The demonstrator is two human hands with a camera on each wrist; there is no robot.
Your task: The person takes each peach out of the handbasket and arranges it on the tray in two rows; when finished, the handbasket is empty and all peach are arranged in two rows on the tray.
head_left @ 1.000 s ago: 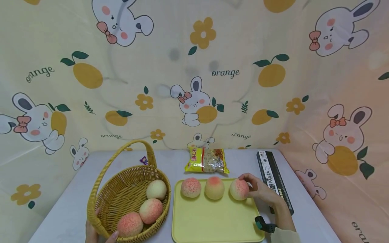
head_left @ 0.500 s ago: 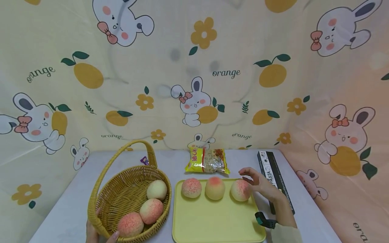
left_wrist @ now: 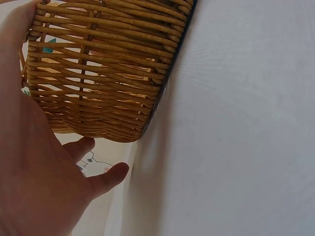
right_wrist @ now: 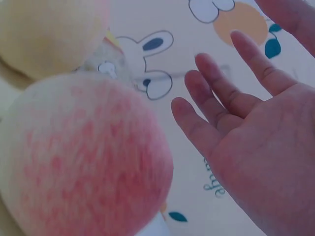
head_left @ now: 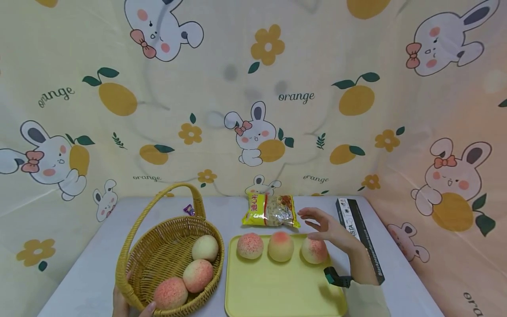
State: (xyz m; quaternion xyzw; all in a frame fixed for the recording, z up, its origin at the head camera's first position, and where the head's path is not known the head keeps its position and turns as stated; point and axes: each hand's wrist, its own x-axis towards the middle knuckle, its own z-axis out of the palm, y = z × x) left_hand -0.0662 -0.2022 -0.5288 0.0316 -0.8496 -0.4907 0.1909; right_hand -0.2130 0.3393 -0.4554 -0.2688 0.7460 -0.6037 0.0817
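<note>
My left hand (head_left: 123, 304) holds the near left side of a wicker basket (head_left: 152, 235), thumb at its rim; in the left wrist view several fingers of that hand (left_wrist: 44, 167) reach along the woven wall (left_wrist: 98, 73). Inside the basket sit a pale peach (head_left: 204, 248), a pink peach (head_left: 197, 275) and a redder peach (head_left: 170, 293). Three more peaches, left (head_left: 250, 245), middle (head_left: 281, 246) and right (head_left: 314, 250), line the far edge of a yellow tray (head_left: 277, 286). My right hand (head_left: 326, 226) hovers just behind the right peach, fingers spread, holding nothing; the right wrist view shows a gap between them.
Behind the tray lies a yellow pasta bag (head_left: 271, 210). A long black and white pasta box (head_left: 358, 233) lies to the right, partly behind my right forearm. A small purple packet (head_left: 189, 209) rests behind the basket. Printed cloth (head_left: 253, 88) walls the table.
My right hand has let go of the right peach on the tray and moved up and to the left, away from it. The left hand stays at the basket.
</note>
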